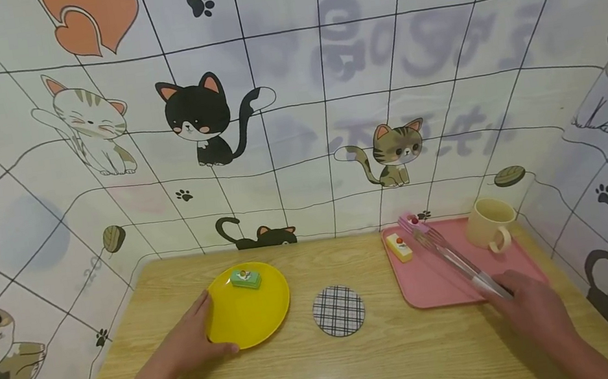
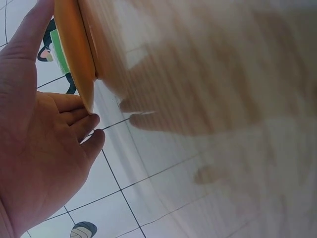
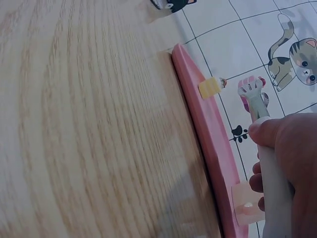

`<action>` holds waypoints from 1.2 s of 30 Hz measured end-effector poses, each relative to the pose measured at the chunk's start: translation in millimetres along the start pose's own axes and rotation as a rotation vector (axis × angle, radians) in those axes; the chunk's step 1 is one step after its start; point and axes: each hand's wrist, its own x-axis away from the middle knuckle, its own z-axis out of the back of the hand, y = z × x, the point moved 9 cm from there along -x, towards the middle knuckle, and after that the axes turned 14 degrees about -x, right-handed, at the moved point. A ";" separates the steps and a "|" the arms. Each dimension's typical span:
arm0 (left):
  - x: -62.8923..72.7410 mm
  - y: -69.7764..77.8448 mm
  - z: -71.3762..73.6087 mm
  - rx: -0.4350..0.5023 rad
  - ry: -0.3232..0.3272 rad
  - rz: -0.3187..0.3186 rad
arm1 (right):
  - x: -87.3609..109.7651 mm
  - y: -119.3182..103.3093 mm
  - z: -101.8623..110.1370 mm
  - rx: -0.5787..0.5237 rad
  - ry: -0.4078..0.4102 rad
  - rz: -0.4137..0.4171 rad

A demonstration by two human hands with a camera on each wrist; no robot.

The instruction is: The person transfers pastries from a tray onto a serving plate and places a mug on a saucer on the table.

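1. Broadly, a pale wall (image 1: pixel 293 119) with a dark grid and cartoon cats stands on the far side and at both sides.
2. Before it lies the wooden table (image 1: pixel 411 357), light brown and shiny on the near side.
3. On the table's right is the pink tray (image 1: pixel 437 287), with rounded corners.
4. On the left is the round yellow plate (image 1: pixel 247 319).
5. At the plate's left and near edge is the left hand (image 1: pixel 185 338), thumb and fingers spread wide and touching the rim.
6. By the tray's near right corner is the right hand (image 1: pixel 534 306), its fingers wrapped round the tongs (image 1: pixel 462 264), which reach over the tray toward its far left part.
7. Between plate and tray, apart from both, lies the round checked coaster (image 1: pixel 338 311).
8. On the tray's far right stands the cream mug (image 1: pixel 483 225), upright, handle toward the near side.
9. On the plate's far part sits the green cake (image 1: pixel 245 279).
10. On the tray's far left is the yellow cake (image 1: pixel 399 247), just left of the tongs.
11. At the tongs' far tips shows the pink cake (image 1: pixel 413 219), with a red berry, partly hidden.
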 end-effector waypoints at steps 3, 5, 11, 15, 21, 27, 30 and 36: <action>0.7 0.9 0.7 0.007 0.004 -0.006 | -1.5 -6.1 1.1 -0.003 0.011 0.035; 0.6 0.7 1.0 0.009 0.003 -0.005 | -2.6 -10.1 1.5 -0.009 0.021 0.063; -1.3 -0.5 1.5 0.007 -0.002 0.003 | -7.1 -20.4 -1.0 0.011 0.035 0.144; -1.5 -0.6 0.9 0.001 -0.010 0.007 | -10.3 -31.3 -5.5 -0.010 0.019 0.170; -0.1 0.4 1.2 0.007 -0.005 0.002 | -13.9 -51.0 -14.1 -0.037 -0.001 0.194; -1.0 -1.3 0.0 0.001 0.000 -0.004 | -18.8 -67.6 -26.6 -0.080 -0.022 0.242; -2.3 -3.5 -2.1 0.001 -0.004 0.000 | -21.5 -76.7 -34.0 -0.092 -0.044 0.253; -3.7 -6.3 -4.4 0.006 -0.005 0.006 | -27.4 -94.5 -49.2 -0.110 -0.094 0.261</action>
